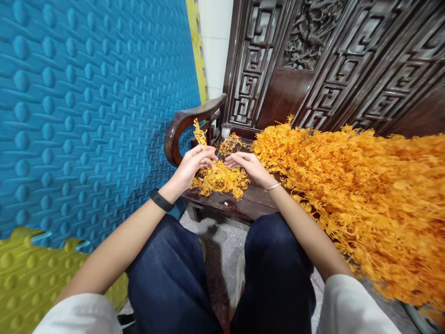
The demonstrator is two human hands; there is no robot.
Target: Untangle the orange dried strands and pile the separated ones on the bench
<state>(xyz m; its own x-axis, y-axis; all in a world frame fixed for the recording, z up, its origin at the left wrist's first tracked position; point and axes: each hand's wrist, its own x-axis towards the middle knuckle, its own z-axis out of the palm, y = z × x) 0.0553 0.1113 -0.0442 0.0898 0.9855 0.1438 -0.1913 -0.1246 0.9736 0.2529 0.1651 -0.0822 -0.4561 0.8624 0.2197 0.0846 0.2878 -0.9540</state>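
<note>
My left hand (pixel 195 166) is closed on a thin yellow-orange plastic sprig (pixel 200 134), whose branched end sticks up above the fingers. Opposite it, a small gap away, my right hand (pixel 247 164) has its fingers stretched out towards the left hand; nothing can be made out in it. Below both hands a small heap of the same yellow-orange sprigs (pixel 224 180) lies on the dark wooden bench seat (pixel 257 199). Just behind the fingers is another loose tangle of sprigs (pixel 231 144).
A big pile of orange plastic sprigs (pixel 365 185) covers the bench to the right. The carved bench back (pixel 288 88) rises behind, with a curved armrest (pixel 177 132) at left. Near it stands a small whitish cup (pixel 225 131). Blue foam matting (pixel 86 116) fills the left side.
</note>
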